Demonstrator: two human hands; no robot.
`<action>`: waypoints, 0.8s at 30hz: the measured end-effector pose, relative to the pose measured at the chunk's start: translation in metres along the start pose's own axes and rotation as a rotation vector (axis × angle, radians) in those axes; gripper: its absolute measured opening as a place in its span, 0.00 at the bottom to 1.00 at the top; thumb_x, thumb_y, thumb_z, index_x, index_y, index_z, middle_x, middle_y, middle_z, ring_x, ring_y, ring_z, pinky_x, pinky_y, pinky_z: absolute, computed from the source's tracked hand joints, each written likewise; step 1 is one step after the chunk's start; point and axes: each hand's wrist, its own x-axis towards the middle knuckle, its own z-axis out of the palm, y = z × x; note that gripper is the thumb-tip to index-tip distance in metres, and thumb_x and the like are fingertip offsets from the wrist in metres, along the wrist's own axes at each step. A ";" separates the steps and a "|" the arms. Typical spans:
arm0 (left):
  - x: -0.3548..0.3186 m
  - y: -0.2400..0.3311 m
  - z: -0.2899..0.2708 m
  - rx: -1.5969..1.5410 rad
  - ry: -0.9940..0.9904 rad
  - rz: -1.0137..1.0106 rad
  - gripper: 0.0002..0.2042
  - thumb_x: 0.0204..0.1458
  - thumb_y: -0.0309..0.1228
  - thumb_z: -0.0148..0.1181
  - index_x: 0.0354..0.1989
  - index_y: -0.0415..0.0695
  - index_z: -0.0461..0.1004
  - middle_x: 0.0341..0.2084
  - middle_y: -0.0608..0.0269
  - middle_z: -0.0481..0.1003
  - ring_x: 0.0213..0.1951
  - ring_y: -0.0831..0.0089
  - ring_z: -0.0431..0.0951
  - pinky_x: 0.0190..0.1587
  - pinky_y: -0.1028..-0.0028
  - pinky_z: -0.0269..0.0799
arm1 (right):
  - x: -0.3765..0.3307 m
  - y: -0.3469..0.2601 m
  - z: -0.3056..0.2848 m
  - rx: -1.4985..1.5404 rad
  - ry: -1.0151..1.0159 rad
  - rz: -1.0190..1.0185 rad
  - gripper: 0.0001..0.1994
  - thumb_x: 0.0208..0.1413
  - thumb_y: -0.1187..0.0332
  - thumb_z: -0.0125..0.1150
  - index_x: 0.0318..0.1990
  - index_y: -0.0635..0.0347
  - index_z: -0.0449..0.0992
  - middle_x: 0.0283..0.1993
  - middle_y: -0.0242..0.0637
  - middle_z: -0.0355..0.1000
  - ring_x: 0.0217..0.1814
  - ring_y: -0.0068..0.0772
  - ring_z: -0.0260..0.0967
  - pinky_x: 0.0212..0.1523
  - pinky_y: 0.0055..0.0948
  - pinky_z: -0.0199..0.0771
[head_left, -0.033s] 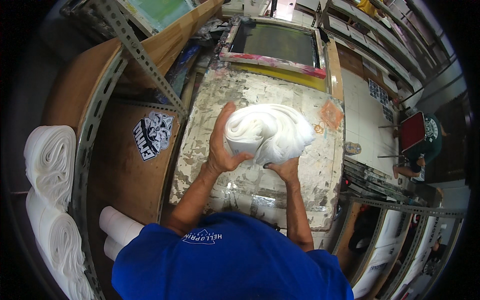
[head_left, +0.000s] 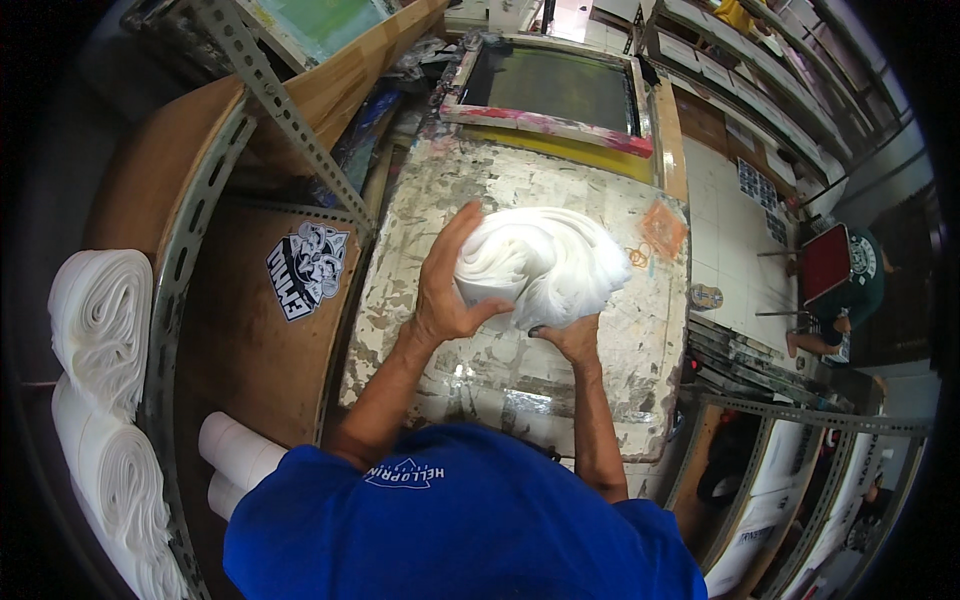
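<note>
A thick bundle of thin white sheets (head_left: 575, 255), curled into a double swirl, is between my hands over the paint-worn worktable (head_left: 440, 400). My left hand (head_left: 445, 285) grips its left side, with the fingers along the far left edge and the thumb pressed against the near side. At the near right edge, my right hand (head_left: 572, 340) holds the bundle with its thumb in front. The other fingers of that hand are hidden behind the sheets. Whether the bundle's underside rests on the tabletop, I cannot tell.
A framed printing screen (head_left: 550, 90) lies at the table's far end. An orange plastic packet (head_left: 662, 230) and rubber bands (head_left: 637, 256) are on the right. Similar white bundles (head_left: 105, 330) stand at left beside a metal-framed shelf (head_left: 190, 290). A person (head_left: 860, 285) sits at far right.
My left hand has shifted slightly right, pressing the left side of the white bundle inward. My right hand stays nearly where it was.
</note>
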 end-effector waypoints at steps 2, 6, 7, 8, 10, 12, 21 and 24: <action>0.020 0.019 -0.009 0.149 -0.127 -0.025 0.48 0.38 0.52 0.75 0.64 0.35 0.62 0.63 0.39 0.64 0.65 0.46 0.64 0.66 0.55 0.60 | 0.002 0.004 -0.008 -0.008 -0.037 0.002 0.72 0.17 0.65 0.89 0.69 0.69 0.35 0.65 0.51 0.62 0.69 0.47 0.59 0.72 0.40 0.53; 0.034 0.034 -0.013 0.246 -0.211 -0.047 0.44 0.34 0.51 0.76 0.58 0.35 0.70 0.57 0.39 0.70 0.62 0.44 0.67 0.63 0.54 0.64 | 0.010 -0.021 -0.022 0.135 -0.090 -0.004 0.71 0.16 0.68 0.88 0.70 0.64 0.38 0.64 0.49 0.63 0.68 0.44 0.60 0.70 0.41 0.58; 0.036 0.039 -0.011 0.239 -0.194 -0.059 0.43 0.35 0.51 0.76 0.58 0.35 0.70 0.57 0.40 0.71 0.62 0.45 0.67 0.62 0.54 0.64 | 0.013 -0.031 -0.025 0.215 -0.098 0.003 0.71 0.15 0.68 0.88 0.70 0.62 0.38 0.64 0.48 0.64 0.68 0.43 0.61 0.70 0.41 0.59; 0.037 0.041 -0.010 0.232 -0.177 -0.070 0.42 0.35 0.51 0.76 0.58 0.36 0.70 0.57 0.41 0.71 0.63 0.45 0.67 0.61 0.53 0.64 | 0.016 -0.029 -0.028 0.229 -0.103 0.011 0.71 0.16 0.69 0.87 0.70 0.62 0.39 0.63 0.47 0.64 0.68 0.43 0.61 0.70 0.40 0.60; 0.037 0.036 -0.008 0.285 -0.262 -0.026 0.41 0.37 0.51 0.75 0.58 0.36 0.71 0.57 0.43 0.71 0.63 0.46 0.67 0.60 0.53 0.64 | 0.020 -0.027 -0.036 0.253 -0.110 0.032 0.70 0.16 0.71 0.86 0.70 0.60 0.40 0.62 0.45 0.65 0.67 0.42 0.62 0.69 0.40 0.62; 0.037 0.036 -0.006 0.316 -0.286 -0.008 0.40 0.38 0.52 0.74 0.57 0.37 0.71 0.57 0.45 0.71 0.63 0.46 0.67 0.60 0.53 0.64 | 0.022 -0.027 -0.039 0.220 -0.117 0.015 0.68 0.17 0.72 0.86 0.70 0.61 0.42 0.62 0.44 0.65 0.66 0.42 0.64 0.68 0.40 0.63; 0.040 0.039 -0.004 0.249 -0.197 -0.027 0.30 0.40 0.45 0.74 0.49 0.38 0.75 0.56 0.43 0.71 0.61 0.45 0.68 0.62 0.54 0.63 | 0.025 -0.034 -0.044 0.264 -0.098 0.098 0.63 0.18 0.71 0.87 0.68 0.64 0.49 0.61 0.43 0.67 0.64 0.40 0.65 0.67 0.39 0.65; 0.040 0.036 -0.006 0.257 -0.193 0.019 0.26 0.39 0.40 0.75 0.45 0.38 0.76 0.57 0.42 0.70 0.62 0.44 0.67 0.63 0.54 0.63 | 0.025 -0.030 -0.046 0.224 -0.083 0.087 0.61 0.18 0.71 0.86 0.66 0.65 0.52 0.60 0.42 0.68 0.62 0.39 0.66 0.66 0.38 0.65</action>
